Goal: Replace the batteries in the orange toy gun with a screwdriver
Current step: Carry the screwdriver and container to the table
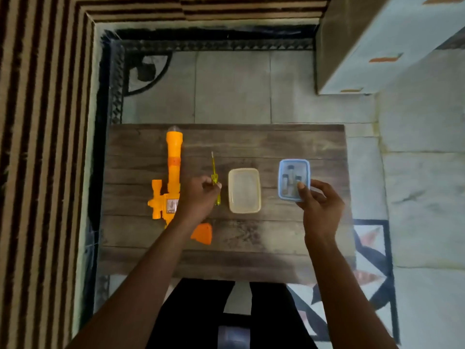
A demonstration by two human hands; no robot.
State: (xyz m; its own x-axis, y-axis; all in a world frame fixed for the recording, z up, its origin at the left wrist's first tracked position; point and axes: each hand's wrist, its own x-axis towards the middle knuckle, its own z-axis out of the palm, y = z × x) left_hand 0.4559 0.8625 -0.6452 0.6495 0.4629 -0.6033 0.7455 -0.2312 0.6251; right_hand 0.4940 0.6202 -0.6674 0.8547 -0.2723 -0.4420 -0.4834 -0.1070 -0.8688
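The orange toy gun [173,167] lies on the wooden table [251,144], barrel pointing away from me, its grip partly hidden under my left arm. A yellow-handled screwdriver [214,170] lies just right of the gun, tip pointing away. My left hand [198,195] has its fingers curled around the screwdriver's handle. A blue-rimmed tray [281,177] at the right holds several batteries [290,177]. My right hand [318,205] pinches that tray's near right corner with thumb and fingers.
A clear plastic container [244,190] sits empty between screwdriver and blue tray. The table stands on a tiled floor; a striped rug [42,147] lies to the left and a pale cabinet [377,46] at the far right. My dark-trousered legs [201,313] are below the table's near edge.
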